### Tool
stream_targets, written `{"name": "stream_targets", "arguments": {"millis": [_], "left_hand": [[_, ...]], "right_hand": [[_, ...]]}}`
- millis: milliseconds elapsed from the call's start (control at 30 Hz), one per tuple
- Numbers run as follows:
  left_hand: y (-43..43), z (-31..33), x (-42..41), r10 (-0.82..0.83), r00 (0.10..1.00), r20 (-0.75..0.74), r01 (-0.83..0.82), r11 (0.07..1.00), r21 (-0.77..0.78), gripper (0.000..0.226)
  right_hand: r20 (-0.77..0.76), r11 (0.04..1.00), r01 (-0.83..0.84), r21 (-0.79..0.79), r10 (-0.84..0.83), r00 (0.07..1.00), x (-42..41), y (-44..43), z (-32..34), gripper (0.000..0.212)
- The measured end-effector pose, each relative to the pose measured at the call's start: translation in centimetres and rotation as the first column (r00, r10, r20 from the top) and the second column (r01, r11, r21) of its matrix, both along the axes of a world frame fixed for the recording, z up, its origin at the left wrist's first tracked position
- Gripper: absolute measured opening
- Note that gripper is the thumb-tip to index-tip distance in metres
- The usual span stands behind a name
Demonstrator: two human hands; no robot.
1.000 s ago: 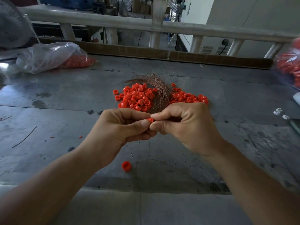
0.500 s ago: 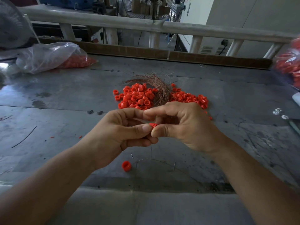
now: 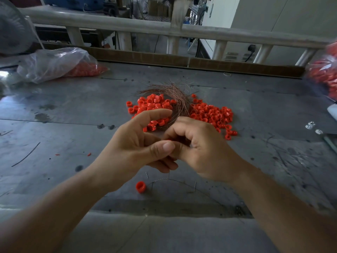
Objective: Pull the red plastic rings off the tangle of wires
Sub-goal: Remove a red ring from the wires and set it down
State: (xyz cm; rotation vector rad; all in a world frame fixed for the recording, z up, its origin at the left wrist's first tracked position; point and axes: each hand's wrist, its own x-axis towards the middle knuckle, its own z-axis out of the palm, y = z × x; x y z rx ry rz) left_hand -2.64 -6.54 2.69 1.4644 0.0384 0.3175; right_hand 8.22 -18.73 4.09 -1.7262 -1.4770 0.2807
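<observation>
A tangle of thin copper-brown wires (image 3: 177, 99) lies on the grey metal table (image 3: 73, 110), with piles of red plastic rings to its left (image 3: 153, 105) and right (image 3: 213, 114). My left hand (image 3: 135, 145) and my right hand (image 3: 198, 145) meet in front of the piles, above the table. Their fingertips pinch one small red ring (image 3: 168, 140), mostly hidden between the fingers. My left forefinger is lifted and stretched out over the left pile. A thin wire (image 3: 169, 179) hangs below the hands onto the table. One loose red ring (image 3: 140, 187) lies below my left hand.
A clear plastic bag with red rings (image 3: 58, 64) lies at the back left, another such bag (image 3: 324, 72) at the right edge. Small white parts (image 3: 312, 127) sit at the right. Stray wire pieces (image 3: 25, 155) lie on the left. A railing (image 3: 164, 28) runs behind the table.
My left forefinger has lifted off the ring and stretched out, and its thumb has slid over my right hand's fingers. The pinched ring is now nearly hidden. Both hands stayed in place.
</observation>
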Motion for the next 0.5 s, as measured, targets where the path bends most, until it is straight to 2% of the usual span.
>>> {"name": "stream_targets", "arguments": {"millis": [167,300,400,500], "left_hand": [[-0.16,0.32,-0.41,-0.02,1.0,0.004,0.02,0.998,-0.057,0.06],[-0.1,0.47,-0.36,-0.063,0.997,-0.049,0.058,0.994,-0.094,0.064],[0.03,0.65,-0.34,-0.122,0.989,-0.083,0.107,0.981,-0.161,0.061],[0.25,0.73,-0.2,-0.155,0.984,-0.092,0.13,0.964,-0.232,0.056]], "right_hand": [[-0.105,1.0,0.006,-0.001,-0.006,0.994,-0.5,-0.09,0.05,0.004],[-0.206,0.996,-0.065,-0.067,0.05,0.977,-0.14,-0.2,0.43,0.011],[-0.372,0.992,-0.121,-0.045,0.096,0.923,0.14,-0.29,0.42,0.017],[-0.502,0.987,-0.158,0.007,0.14,0.853,0.18,-0.29,0.41,0.012]]}}
